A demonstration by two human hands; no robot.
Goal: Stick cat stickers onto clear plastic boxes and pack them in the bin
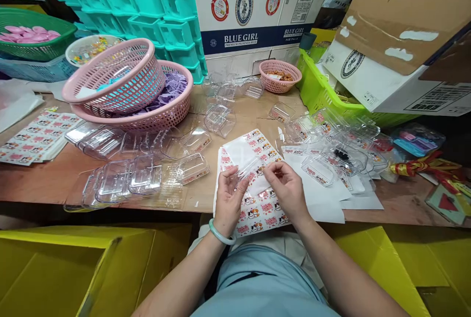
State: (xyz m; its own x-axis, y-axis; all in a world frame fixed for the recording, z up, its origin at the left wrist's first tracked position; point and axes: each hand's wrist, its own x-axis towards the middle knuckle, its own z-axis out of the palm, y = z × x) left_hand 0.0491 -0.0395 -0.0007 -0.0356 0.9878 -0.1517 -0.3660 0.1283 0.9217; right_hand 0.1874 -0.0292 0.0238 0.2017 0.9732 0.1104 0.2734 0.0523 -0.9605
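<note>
My left hand (228, 200), with a pale green bangle on its wrist, and my right hand (285, 187) meet over a sticker sheet (259, 211) printed with small cat pictures. Together they pinch a small clear plastic box (250, 169) held just above the sheet. Both hands have their fingers closed on the box's ends. More sticker sheets (253, 145) lie fanned out behind it on the wooden table (44, 179). Several empty clear boxes (191, 167) lie to the left of my left hand.
Two stacked pink baskets (132, 86) stand at the back left, a small pink basket (279, 75) at the back middle, a green crate (320, 93) and cardboard cartons at the right. Stickered clear boxes (331, 150) pile up at the right. Yellow cartons (73, 268) flank my lap.
</note>
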